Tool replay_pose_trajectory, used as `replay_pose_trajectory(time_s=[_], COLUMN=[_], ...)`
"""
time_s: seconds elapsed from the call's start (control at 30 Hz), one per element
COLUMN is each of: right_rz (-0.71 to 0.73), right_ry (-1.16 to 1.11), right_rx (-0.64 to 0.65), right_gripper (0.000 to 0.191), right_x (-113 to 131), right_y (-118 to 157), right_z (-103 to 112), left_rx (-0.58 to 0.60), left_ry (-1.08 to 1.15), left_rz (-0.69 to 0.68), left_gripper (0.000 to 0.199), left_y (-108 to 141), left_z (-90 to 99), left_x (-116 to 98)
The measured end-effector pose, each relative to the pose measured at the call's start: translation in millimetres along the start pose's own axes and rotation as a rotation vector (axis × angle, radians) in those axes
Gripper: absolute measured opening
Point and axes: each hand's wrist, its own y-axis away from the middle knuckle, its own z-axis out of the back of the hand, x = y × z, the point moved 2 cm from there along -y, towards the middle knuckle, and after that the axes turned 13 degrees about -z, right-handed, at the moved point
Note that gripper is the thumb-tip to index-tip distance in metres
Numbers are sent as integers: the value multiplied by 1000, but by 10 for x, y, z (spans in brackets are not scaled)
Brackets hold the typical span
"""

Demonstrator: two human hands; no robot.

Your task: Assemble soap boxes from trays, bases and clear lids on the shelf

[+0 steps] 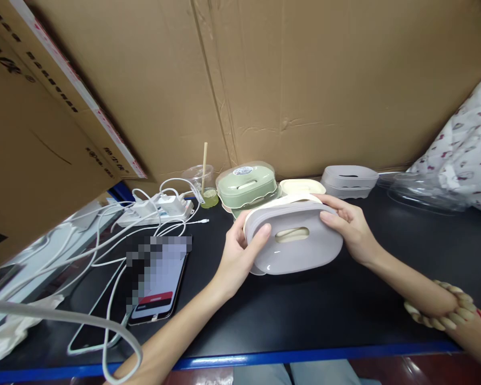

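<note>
A grey oval lid (300, 255) with a slot in its middle is held up in front of me, tilted, with a cream piece (291, 201) behind its upper edge. My left hand (242, 255) grips its left side, thumb on the grey face. At the upper right edge, my right hand (350, 227) is closed on it, thumb on the front. Behind stand a green container (248, 190) under a clear cover, a cream container (302, 186) and stacked grey pieces (349, 181).
On the left of the black table (304, 326) lie a phone (162, 278), white cables and a power strip (160, 209). A cup (209, 197) with a straw stands behind. Clear covers (425, 192) lie at the right beside a patterned bag (473, 139). Cardboard (324, 80) rises behind.
</note>
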Motion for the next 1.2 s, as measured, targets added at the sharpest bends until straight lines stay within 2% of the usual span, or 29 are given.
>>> replay_pose_trajectory(time_s=[0.2, 0.4, 0.6, 0.7, 0.8, 0.9, 0.97, 1.03, 1.13, 1.2], right_rz=[-13, -70, 11, 47, 74, 41, 29, 61, 178, 213], right_ry=[80, 74, 40, 96, 128, 65, 26, 66, 303, 556], right_rx=[60, 52, 113, 108, 130, 135, 48, -175, -579, -769], right_gripper=[38, 41, 47, 39, 37, 50, 55, 49, 32, 30], right_x=[48, 4, 10, 14, 0, -21, -18, 0, 29, 15], right_y=[-10, -1, 9, 31, 46, -1, -80, -183, -320, -390], right_z=[15, 30, -10, -24, -25, 21, 106, 255, 568, 802], left_rx=[18, 28, 50, 69, 69, 7, -71, -155, -240, -257], left_ry=[37, 25, -49, -90, -115, -98, -47, 11, 78, 118], left_rz=[19, -1, -32, -73, -32, 62, 105, 122, 121, 146], left_gripper=[33, 27, 28, 31, 37, 44, 48, 51, 54, 54], left_y=[24, 35, 33, 38, 40, 31, 18, 1, -22, -25], left_z=[-24, -35, -32, -18, -4, 10, 21, 32, 44, 44], left_x=[-36, -43, -51, -74, -70, -48, -35, -24, -8, 2])
